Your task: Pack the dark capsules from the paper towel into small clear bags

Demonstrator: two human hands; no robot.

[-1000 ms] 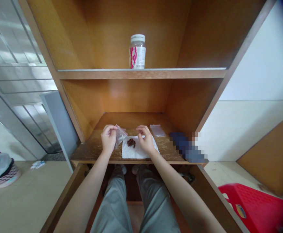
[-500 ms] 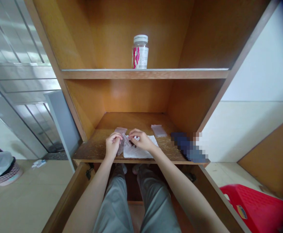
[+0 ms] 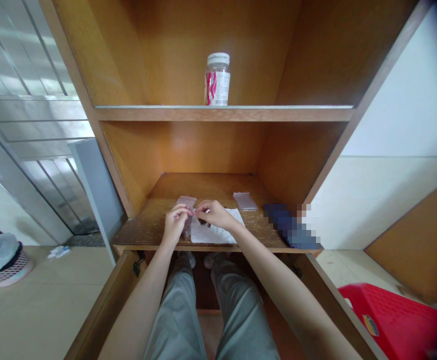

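Note:
My left hand pinches a small clear plastic bag, which hangs at the left edge of a white paper towel. My right hand sits just beside it, its fingertips over the towel and close to the bag's upper edge. A dark reddish-brown clump of small pieces lies under those fingers and is mostly hidden. I cannot tell whether my right hand holds any of it. A second flat clear bag lies farther back on the wooden shelf, apart from both hands.
A white-capped jar with a pink label stands on the shelf above. A pixelated dark blue object lies at the shelf's right. Wooden side walls enclose the shelf. Below are a red plastic stool and a basket.
My hands have come together over the towel's left part. The bag has moved from upright beside the towel to between my hands, and the dark clump is now mostly covered.

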